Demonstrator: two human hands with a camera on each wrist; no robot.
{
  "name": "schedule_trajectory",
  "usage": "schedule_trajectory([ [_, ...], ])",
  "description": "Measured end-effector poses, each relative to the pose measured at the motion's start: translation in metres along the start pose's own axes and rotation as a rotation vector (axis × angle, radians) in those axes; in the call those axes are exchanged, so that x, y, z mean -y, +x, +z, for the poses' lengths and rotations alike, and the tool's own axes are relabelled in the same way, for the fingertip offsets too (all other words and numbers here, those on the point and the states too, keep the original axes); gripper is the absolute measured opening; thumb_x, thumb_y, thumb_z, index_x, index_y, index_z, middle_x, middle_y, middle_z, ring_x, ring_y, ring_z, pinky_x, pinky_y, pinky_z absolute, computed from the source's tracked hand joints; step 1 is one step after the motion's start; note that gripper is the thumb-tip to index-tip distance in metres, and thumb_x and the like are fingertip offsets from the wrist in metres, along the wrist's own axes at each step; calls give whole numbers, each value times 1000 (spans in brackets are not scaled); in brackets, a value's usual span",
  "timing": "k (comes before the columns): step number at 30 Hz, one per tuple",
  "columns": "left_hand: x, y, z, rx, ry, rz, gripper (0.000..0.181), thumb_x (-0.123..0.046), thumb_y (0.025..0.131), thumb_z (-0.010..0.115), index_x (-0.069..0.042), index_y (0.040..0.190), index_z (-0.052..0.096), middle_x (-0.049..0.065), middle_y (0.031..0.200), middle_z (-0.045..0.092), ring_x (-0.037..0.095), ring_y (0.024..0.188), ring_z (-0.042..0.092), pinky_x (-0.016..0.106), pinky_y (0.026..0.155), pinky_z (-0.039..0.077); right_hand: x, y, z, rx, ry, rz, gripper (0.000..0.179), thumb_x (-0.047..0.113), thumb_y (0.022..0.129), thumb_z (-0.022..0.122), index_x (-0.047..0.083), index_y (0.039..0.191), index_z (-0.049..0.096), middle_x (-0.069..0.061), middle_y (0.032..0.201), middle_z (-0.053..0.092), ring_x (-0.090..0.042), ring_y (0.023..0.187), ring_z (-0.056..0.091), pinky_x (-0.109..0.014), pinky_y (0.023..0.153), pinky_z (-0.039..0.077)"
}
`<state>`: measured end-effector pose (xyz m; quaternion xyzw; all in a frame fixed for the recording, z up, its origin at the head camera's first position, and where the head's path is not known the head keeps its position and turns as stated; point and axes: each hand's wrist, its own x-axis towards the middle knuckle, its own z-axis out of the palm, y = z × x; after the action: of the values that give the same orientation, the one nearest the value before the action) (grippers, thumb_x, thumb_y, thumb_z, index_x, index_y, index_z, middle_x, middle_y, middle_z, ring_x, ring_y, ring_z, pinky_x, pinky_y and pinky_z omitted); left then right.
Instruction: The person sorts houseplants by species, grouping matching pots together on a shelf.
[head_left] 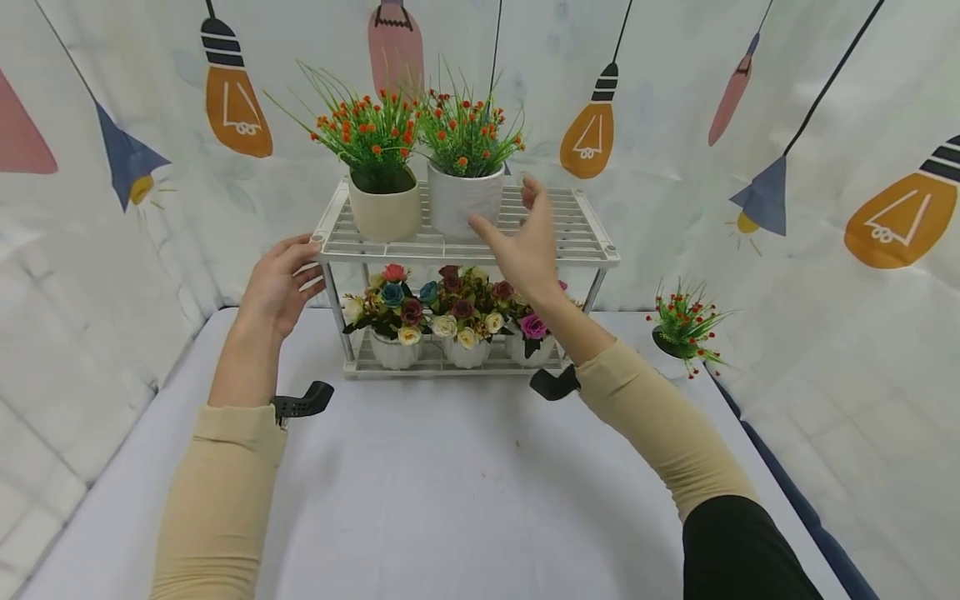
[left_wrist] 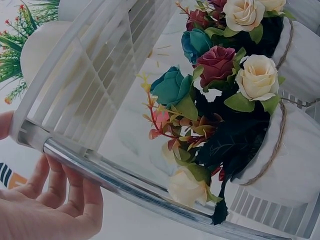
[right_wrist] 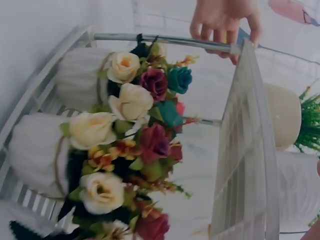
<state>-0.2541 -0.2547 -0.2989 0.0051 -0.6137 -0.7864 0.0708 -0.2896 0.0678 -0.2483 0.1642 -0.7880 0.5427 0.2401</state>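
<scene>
A two-tier white rack (head_left: 450,252) with metal posts stands near the back of the table. My left hand (head_left: 273,287) grips its upper left front corner; in the left wrist view the fingers (left_wrist: 65,187) bend behind the post (left_wrist: 125,187). On the upper tier are a cream pot (head_left: 384,212) and, to its right, a white pot (head_left: 463,202), both with grass and small orange-red flowers. My right hand (head_left: 525,250) is spread at the white pot's right side, thumb before its lower front, fingers apart and raised.
On the lower tier stand several white pots (head_left: 395,353) of artificial roses (head_left: 411,312). Another pot of red-flowered grass (head_left: 684,329) sits at the table's right edge. A curtain (head_left: 660,225) printed with lamps hangs behind. White cloth (head_left: 450,483) covers the table.
</scene>
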Motion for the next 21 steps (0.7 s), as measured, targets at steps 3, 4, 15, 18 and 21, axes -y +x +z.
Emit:
schedule_trajectory([
  [3,2,0,0,4,2,11,57,-33,102,67,-12,148,41,4,134,51,16,114,53,35,99,38,-11,-16,-16,-25,19,-108,80,26,91,82,-1,150,36,-19,149,40,-30,140,37,-42,113,35],
  [4,3,1,0,3,2,14,56,-33,102,67,-12,147,42,3,132,52,16,114,53,34,99,38,-15,-21,-22,-37,16,-141,78,24,91,82,-3,148,37,-20,148,42,-31,139,38,-42,112,35],
  [15,4,1,0,-5,-2,19,48,-32,102,67,-14,141,46,2,129,53,16,112,54,32,96,40,-45,-84,-76,-150,11,-221,58,-5,88,79,-14,135,46,-31,136,49,-37,129,44,-52,104,39],
  [18,4,1,0,-7,-2,21,47,-32,102,67,-15,140,46,2,129,54,16,111,55,32,96,40,-41,-101,-88,-157,-4,-130,55,-8,89,75,-17,134,45,-33,136,47,-38,129,43,-52,105,39],
  [21,4,2,0,-7,-3,21,48,-32,101,68,-15,141,47,2,130,54,16,112,55,32,96,40,-42,-116,-98,-166,-7,-31,52,-7,91,73,-17,133,44,-31,135,47,-34,128,44,-50,106,39],
])
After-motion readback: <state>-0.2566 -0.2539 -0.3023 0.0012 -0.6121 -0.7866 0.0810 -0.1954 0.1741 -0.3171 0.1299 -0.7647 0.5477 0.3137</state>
